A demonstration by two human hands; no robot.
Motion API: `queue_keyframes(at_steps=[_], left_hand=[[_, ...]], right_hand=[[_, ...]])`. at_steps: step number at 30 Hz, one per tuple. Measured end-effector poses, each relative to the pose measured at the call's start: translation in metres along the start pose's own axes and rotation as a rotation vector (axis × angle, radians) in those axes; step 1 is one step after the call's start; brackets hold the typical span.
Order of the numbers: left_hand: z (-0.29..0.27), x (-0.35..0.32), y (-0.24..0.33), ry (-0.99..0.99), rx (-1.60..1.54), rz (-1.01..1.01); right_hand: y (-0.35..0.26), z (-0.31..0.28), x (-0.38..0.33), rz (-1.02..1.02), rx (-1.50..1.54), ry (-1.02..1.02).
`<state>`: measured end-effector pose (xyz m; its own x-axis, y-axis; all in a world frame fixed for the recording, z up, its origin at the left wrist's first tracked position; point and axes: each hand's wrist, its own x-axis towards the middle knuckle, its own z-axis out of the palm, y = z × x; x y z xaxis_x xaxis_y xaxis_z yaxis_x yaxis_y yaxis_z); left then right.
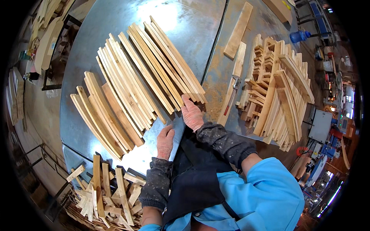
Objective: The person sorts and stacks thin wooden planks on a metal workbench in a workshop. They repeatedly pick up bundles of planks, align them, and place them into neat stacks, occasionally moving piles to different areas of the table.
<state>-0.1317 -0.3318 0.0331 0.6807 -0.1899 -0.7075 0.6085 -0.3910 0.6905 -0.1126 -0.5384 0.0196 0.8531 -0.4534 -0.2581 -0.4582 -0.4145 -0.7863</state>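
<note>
Curved wooden strips point(178, 57) lay on the metal table point(196, 38); the right hand point(192, 115) met their near ends (whether gripping, I couldn't tell); the left hand point(165, 143), loosely open, sat nearby; gentle, even pressure probably suited squaring them.

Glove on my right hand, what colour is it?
The glove is pale pinkish orange, seen best in the head view.

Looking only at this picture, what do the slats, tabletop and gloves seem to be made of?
Slats: wood, seemingly unvarnished; pale, with visible grain.
Tabletop: probably sheet metal, worn; bluish-grey glare, rust-like brown stains on its right part.
Gloves: likely knitted fabric, matte; pinkish, flecked texture.
</note>
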Motion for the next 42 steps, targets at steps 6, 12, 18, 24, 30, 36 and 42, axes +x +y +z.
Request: queue_keyframes(at_steps=[6,12,18,24,30,36,42], left_hand=[[0.002,-0.008,-0.013,-0.03,0.086,0.022],[-0.001,-0.01,-0.011,-0.044,0.092,0.023],[-0.022,-0.009,-0.001,0.058,-0.044,0.025],[-0.057,0.002,-0.002,0.339,-0.075,0.18],[-0.112,0.032,0.07,0.675,0.009,0.16],[-0.158,0.114,0.085,0.586,0.279,0.121],[-0.143,0.137,0.111,0.335,0.169,0.172]], right_hand=[[-0.01,0.006,0.009,0.163,0.058,-0.049],[0.0,-0.01,0.009,0.082,-0.013,-0.092],[-0.008,-0.073,0.015,-0.018,-0.009,0.156],[0.04,-0.088,0.035,0.136,-0.172,0.072],[0.008,-0.091,0.095,0.048,-0.137,0.008],[-0.032,-0.075,0.212,-0.006,-0.309,-0.124],[-0.059,-0.038,0.248,-0.017,-0.301,-0.167]])
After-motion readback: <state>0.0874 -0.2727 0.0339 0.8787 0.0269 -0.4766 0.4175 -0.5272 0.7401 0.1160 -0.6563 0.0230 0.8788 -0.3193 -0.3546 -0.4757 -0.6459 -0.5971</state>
